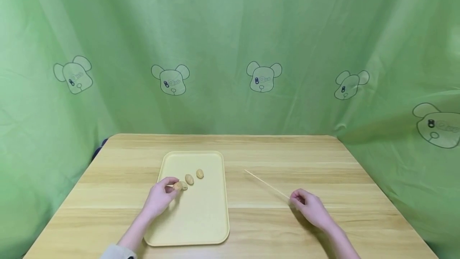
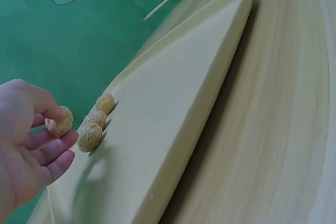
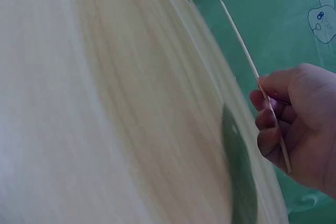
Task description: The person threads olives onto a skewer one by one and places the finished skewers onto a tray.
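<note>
Pinching tan wrinkled piece (image 2: 59, 121) over left side of tray (image 1: 205, 219): left hand (image 1: 161, 197). Right hand (image 1: 312, 209) pinches thin stick (image 1: 266, 183) by near end above counter (image 1: 266, 231). Judged: piece light, firm, grip sides; stick light, brittle, grip near end.

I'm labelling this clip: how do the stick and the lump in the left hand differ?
The stick is long and thin; the lump is short and rounded. The stick looks smooth, the lump wrinkled. The right hand holds the stick, the left hand the lump. Both are hand-held.
</note>
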`<act>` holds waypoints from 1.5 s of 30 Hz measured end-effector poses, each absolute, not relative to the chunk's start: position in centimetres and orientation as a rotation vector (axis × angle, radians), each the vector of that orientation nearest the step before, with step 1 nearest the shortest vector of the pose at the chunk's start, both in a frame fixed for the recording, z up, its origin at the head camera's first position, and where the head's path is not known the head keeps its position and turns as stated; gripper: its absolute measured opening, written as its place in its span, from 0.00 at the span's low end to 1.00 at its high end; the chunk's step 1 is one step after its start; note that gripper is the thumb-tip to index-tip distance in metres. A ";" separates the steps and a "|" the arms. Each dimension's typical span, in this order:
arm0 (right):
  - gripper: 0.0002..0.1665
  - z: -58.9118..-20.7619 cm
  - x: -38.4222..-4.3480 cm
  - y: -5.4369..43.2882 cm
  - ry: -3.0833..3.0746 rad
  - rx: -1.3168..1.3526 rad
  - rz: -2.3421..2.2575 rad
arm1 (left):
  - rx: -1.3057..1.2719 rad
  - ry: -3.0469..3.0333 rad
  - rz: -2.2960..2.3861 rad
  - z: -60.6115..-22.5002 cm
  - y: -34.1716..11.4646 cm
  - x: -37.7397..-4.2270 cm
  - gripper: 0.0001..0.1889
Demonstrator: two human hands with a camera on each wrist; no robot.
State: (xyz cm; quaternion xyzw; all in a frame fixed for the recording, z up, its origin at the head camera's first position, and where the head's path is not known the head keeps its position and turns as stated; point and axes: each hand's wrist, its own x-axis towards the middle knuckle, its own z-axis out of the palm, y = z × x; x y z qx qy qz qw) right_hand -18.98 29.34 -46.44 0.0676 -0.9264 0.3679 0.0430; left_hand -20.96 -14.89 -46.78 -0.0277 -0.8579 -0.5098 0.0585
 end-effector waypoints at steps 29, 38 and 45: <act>0.09 -44.3 -18.6 25.7 -2.687 0.769 1.404 | -0.307 -2.393 -2.041 -45.3 -14.0 -20.5 0.23; 0.06 -44.1 -18.5 24.7 -2.660 0.819 1.434 | -0.419 -2.410 -2.092 -44.6 -13.3 -20.1 0.20; 0.07 -43.9 -18.3 24.1 -2.600 0.860 1.422 | -0.447 -2.421 -2.127 -44.4 -12.9 -19.8 0.21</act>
